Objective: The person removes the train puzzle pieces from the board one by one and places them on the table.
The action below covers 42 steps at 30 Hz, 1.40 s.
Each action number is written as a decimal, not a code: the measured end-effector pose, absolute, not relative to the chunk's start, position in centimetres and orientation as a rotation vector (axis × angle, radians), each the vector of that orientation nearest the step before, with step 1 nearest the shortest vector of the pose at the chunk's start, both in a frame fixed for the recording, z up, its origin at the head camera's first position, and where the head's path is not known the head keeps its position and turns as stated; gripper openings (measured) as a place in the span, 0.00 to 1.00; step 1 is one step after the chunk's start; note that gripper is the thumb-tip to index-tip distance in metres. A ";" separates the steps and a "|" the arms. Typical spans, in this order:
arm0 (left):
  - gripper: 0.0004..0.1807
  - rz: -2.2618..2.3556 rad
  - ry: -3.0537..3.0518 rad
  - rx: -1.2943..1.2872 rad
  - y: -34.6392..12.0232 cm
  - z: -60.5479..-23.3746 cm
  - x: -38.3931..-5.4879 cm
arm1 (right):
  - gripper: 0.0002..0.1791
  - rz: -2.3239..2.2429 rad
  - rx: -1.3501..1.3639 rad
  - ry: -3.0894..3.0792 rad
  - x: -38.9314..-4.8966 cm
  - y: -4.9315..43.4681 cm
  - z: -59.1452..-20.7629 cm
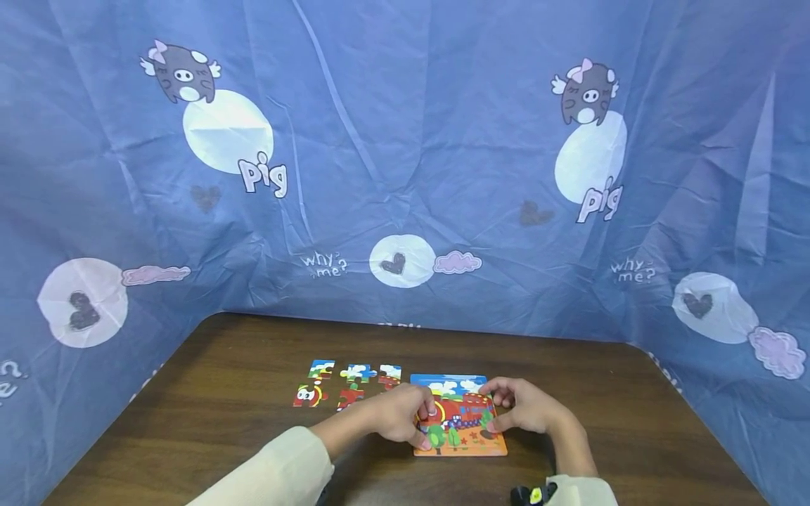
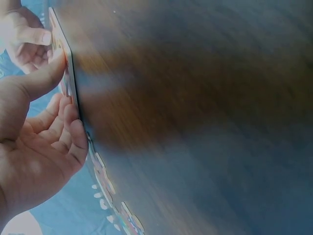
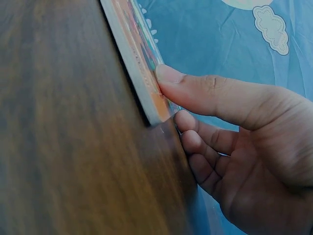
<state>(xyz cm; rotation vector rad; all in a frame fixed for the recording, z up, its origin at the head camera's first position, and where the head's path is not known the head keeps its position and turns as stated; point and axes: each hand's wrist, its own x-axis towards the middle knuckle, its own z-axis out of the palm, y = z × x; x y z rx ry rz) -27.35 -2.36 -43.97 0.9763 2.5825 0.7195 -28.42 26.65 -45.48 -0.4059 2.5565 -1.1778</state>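
A jigsaw puzzle board [image 1: 471, 444] with a red train, clouds and green trees lies flat on the table in the head view. My left hand [image 1: 400, 414] holds its left side, thumb on the picture near the lower corner and fingers curled at the edge. At the right side, my right hand [image 1: 530, 407] grips the board with its thumb over the face and fingers bent beside the edge. The right wrist view shows that thumb [image 3: 195, 95] touching the board's face [image 3: 137, 63] near a corner. Both hands partly cover the picture.
Several loose puzzle pieces [image 1: 358, 372] lie in two rows left of the board; my left forearm partly hides the lower row. One piece [image 1: 309, 396] carries a white cartoon face. The brown wooden table [image 1: 209, 422] is bordered by blue cloth [image 1: 405, 176] at the back and sides.
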 end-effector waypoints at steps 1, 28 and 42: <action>0.21 0.723 2.578 0.970 -2.3 -44.0 -27.4 | 0.30 -1.185 -0.404 2.548 -28.4 26.7 -45.4; 0.20 0.708 2.592 0.937 -1.8 -44.1 -27.4 | 0.12 -1.111 -0.609 2.456 -28.1 22.8 -44.9; 0.23 0.861 2.586 0.988 -2.1 -43.9 -27.2 | 0.15 -1.093 -0.607 2.483 -28.3 22.5 -44.9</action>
